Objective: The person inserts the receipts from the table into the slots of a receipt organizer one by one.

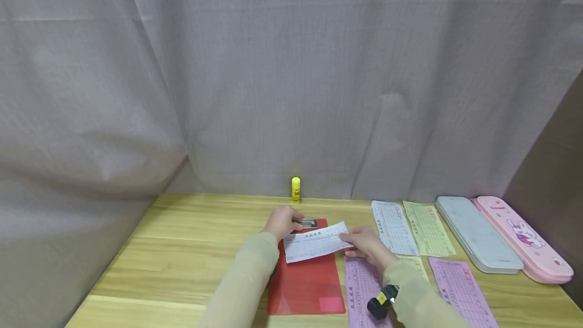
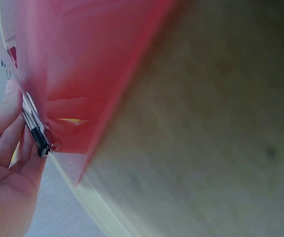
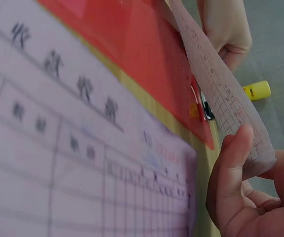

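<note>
two hands meet over one red clipboard point(image 1: 305, 287): the left hand point(image 1: 282, 222) pinches the metal clip point(image 1: 307, 223) at its far end, and the right hand point(image 1: 366, 244) pinches a white slip point(image 1: 314, 244) by its right end. the slip sits over the board, just on the near side of the clip, and the left hand is the nearer to that clip. its long axis runs crosswise, while the board's runs away from the person (nearly a right angle, to my eye). the head view makes the slip look almost flat; the right wrist view shows it held up, slanting. only the left wrist view shows thumb and fingers on either side of the clip; whether its mouth is parted, i can't tell.
</note>
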`<control>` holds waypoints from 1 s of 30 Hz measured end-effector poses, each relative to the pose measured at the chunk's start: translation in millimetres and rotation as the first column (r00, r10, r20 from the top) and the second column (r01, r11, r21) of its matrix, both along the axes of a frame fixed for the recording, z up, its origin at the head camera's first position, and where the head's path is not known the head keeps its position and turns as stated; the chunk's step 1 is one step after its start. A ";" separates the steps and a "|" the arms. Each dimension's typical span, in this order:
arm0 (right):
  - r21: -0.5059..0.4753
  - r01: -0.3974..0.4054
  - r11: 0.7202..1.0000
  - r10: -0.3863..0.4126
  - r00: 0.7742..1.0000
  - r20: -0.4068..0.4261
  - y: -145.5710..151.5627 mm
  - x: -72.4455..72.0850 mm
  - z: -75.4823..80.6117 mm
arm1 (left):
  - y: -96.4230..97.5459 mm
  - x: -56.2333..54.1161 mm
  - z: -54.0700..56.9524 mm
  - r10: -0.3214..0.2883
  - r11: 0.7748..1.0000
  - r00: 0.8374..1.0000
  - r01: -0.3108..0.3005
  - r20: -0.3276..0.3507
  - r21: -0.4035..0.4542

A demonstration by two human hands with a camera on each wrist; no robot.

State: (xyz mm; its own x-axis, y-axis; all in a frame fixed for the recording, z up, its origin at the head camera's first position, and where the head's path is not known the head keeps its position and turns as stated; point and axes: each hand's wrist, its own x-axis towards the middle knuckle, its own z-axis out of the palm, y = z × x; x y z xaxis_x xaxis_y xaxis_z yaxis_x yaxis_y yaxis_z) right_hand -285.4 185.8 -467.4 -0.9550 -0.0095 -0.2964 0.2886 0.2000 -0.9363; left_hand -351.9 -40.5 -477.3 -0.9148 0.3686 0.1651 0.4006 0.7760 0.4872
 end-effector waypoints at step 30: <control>-0.061 0.066 0.996 -0.066 0.998 0.003 -37.8 -0.2 -11.7 | -2.5 3.3 -0.4 -0.038 0.999 0.996 0.038 -0.076 0.002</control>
State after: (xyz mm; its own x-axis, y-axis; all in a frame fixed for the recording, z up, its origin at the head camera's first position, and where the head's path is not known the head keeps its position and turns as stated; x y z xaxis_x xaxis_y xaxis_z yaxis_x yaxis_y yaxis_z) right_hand -285.5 147.9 -479.1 -0.9539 0.0352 -0.2979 0.3000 0.1226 -0.9460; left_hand -348.6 -43.1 -477.7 -0.8849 0.4021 0.2350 0.4657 0.7577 0.4571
